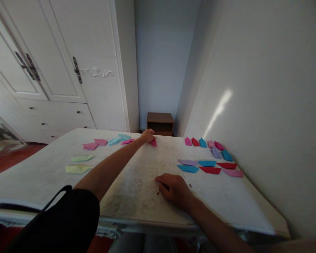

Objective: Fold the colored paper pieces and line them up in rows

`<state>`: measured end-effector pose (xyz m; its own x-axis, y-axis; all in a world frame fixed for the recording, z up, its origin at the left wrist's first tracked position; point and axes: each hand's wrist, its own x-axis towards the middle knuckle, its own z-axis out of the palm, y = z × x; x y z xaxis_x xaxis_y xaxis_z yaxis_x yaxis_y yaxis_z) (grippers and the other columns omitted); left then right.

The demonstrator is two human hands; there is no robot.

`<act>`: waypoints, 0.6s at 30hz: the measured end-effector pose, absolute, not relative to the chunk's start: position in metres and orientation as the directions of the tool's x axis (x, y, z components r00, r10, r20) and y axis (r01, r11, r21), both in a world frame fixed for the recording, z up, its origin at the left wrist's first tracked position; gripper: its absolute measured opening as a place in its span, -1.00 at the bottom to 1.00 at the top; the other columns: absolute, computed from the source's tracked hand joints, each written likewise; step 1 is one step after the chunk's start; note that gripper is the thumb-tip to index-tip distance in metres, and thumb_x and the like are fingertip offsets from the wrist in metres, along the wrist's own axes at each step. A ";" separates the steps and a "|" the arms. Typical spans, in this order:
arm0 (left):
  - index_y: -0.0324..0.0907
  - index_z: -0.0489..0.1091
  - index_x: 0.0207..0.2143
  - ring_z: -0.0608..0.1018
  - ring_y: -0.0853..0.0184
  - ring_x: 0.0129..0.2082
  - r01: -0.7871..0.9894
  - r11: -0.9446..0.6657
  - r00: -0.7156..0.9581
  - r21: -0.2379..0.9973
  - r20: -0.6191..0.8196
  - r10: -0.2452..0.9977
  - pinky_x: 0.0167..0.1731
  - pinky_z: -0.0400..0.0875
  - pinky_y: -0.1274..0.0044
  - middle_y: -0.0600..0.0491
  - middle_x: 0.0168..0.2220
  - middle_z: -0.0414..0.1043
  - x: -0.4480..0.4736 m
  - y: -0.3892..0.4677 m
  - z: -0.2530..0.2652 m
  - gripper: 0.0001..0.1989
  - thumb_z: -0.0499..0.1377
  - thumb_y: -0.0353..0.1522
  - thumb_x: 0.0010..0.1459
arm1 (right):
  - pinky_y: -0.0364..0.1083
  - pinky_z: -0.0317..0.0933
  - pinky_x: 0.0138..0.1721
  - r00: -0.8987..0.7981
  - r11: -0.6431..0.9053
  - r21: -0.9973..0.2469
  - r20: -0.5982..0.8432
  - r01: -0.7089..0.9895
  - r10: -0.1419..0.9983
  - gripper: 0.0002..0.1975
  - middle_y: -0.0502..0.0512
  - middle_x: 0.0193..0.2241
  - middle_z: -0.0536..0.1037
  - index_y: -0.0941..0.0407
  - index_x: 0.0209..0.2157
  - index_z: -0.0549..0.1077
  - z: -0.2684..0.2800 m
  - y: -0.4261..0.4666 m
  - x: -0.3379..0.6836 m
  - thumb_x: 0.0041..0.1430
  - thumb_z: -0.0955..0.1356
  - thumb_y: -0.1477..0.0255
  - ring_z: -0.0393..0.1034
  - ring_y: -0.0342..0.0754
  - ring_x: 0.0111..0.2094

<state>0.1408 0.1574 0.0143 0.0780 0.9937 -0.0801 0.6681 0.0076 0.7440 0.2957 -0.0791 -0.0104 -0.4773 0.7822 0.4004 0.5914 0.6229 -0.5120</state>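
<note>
Stretched over a white desk (137,196) from a black sleeve (76,214): left hand (148,135) down near the far edge, at a bright pink folded paper piece (153,143). Pinched between the fingers or merely touched: cannot tell from this angle. Rested nearer on the desk: right hand (175,188), fingers loosely curled, nothing visible between them; underneath, cannot tell.

Laid out to the right, toward the wall (252,105), and apparently finished: two close rows of pointed pieces (210,170) in lilac, blue, red and pink. Beyond them, a looser cluster (216,153) in pinks, lilac and blue, plus a trio (195,142) of magenta, red and blue near the far edge. Across on the left: a pale yellow piece (77,169), a pale green piece (82,158) and, farther off, two pink pieces (90,146), two light blue pieces (114,141) and a magenta piece (127,141) close by the left forearm.

Well advanced, judging by so many folded shapes on both sides; set in tidier rows at right, more scattered at left. Between the two groups, only the bright pink piece at the left fingers. No unfolded sheet in sight. Amount left, if any: cannot tell.
</note>
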 end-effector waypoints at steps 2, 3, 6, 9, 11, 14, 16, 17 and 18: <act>-0.25 0.35 -0.03 0.53 0.37 -0.33 0.679 0.003 0.092 0.734 -0.090 0.992 -0.36 0.51 0.47 -0.01 -0.18 0.45 0.143 0.159 0.012 -0.71 0.15 -0.29 0.25 | -0.11 0.33 -0.19 -0.448 0.606 -0.557 0.409 0.568 0.795 -0.71 0.11 -0.27 0.64 0.13 -0.19 0.57 -0.010 -0.078 0.296 0.10 0.28 0.57 0.53 -0.03 -0.25; -0.25 0.36 -0.05 0.53 0.36 -0.31 0.683 -0.002 0.099 0.731 -0.090 0.991 -0.34 0.51 0.45 -0.01 -0.17 0.45 0.143 0.159 0.011 -0.72 0.14 -0.28 0.25 | -0.11 0.33 -0.17 -0.438 0.600 -0.570 0.409 0.561 0.800 -0.71 0.10 -0.25 0.64 0.13 -0.19 0.58 -0.010 -0.078 0.296 0.10 0.28 0.57 0.54 -0.03 -0.24; -0.26 0.37 -0.06 0.53 0.37 -0.32 0.696 -0.020 0.117 0.717 -0.086 0.989 -0.34 0.51 0.45 -0.01 -0.19 0.46 0.139 0.156 0.009 -0.73 0.15 -0.29 0.25 | -0.11 0.33 -0.16 -0.448 0.599 -0.575 0.399 0.557 0.800 -0.69 0.09 -0.24 0.64 0.12 -0.19 0.58 -0.010 -0.078 0.296 0.09 0.28 0.57 0.54 -0.02 -0.23; -0.26 0.37 -0.03 0.53 0.41 -0.42 0.707 -0.045 0.135 0.706 -0.072 0.988 -0.41 0.48 0.52 0.02 -0.26 0.48 0.133 0.152 0.009 -0.71 0.20 -0.38 0.20 | -0.11 0.33 -0.16 -0.466 0.607 -0.561 0.391 0.563 0.794 -0.69 0.09 -0.24 0.64 0.12 -0.18 0.58 -0.010 -0.079 0.296 0.08 0.28 0.57 0.54 -0.02 -0.23; -0.26 0.39 -0.03 0.51 0.44 -0.51 0.707 -0.064 0.153 0.704 -0.065 0.986 -0.47 0.45 0.58 0.04 -0.33 0.50 0.130 0.150 0.011 -0.67 0.23 -0.45 0.12 | -0.10 0.33 -0.16 -0.469 0.611 -0.550 0.393 0.570 0.791 -0.69 0.10 -0.24 0.64 0.12 -0.18 0.58 -0.010 -0.079 0.296 0.09 0.28 0.57 0.54 -0.02 -0.24; -0.27 0.44 -0.09 0.47 0.48 -0.62 0.701 -0.080 0.192 0.709 -0.079 0.978 -0.55 0.40 0.63 0.07 -0.45 0.49 0.127 0.147 0.014 -0.68 0.26 -0.49 0.05 | -0.10 0.34 -0.17 -0.462 0.608 -0.543 0.396 0.580 0.794 -0.70 0.09 -0.25 0.64 0.11 -0.19 0.59 -0.011 -0.078 0.296 0.09 0.28 0.56 0.54 -0.01 -0.23; -0.28 0.46 -0.15 0.44 0.49 -0.65 0.698 -0.079 0.213 0.712 -0.101 0.972 -0.58 0.39 0.65 0.09 -0.51 0.48 0.125 0.146 0.017 -0.72 0.28 -0.50 0.01 | -0.10 0.34 -0.16 -0.452 0.601 -0.548 0.396 0.582 0.799 -0.70 0.09 -0.25 0.65 0.10 -0.20 0.59 -0.011 -0.078 0.296 0.09 0.29 0.56 0.54 -0.01 -0.23; -0.29 0.47 -0.18 0.43 0.49 -0.66 0.698 -0.075 0.219 0.712 -0.113 0.969 -0.58 0.39 0.65 0.09 -0.54 0.47 0.124 0.146 0.018 -0.72 0.28 -0.51 0.00 | -0.09 0.34 -0.15 -0.448 0.597 -0.551 0.395 0.584 0.802 -0.70 0.09 -0.25 0.65 0.10 -0.20 0.59 -0.011 -0.077 0.295 0.09 0.29 0.56 0.54 -0.01 -0.22; -0.30 0.47 -0.19 0.43 0.49 -0.67 0.700 -0.070 0.223 0.711 -0.123 0.967 -0.59 0.39 0.65 0.09 -0.55 0.46 0.124 0.145 0.019 -0.73 0.29 -0.51 -0.02 | -0.09 0.34 -0.15 -0.443 0.592 -0.554 0.393 0.585 0.806 -0.70 0.09 -0.25 0.65 0.10 -0.20 0.59 -0.011 -0.077 0.295 0.09 0.29 0.56 0.54 0.00 -0.22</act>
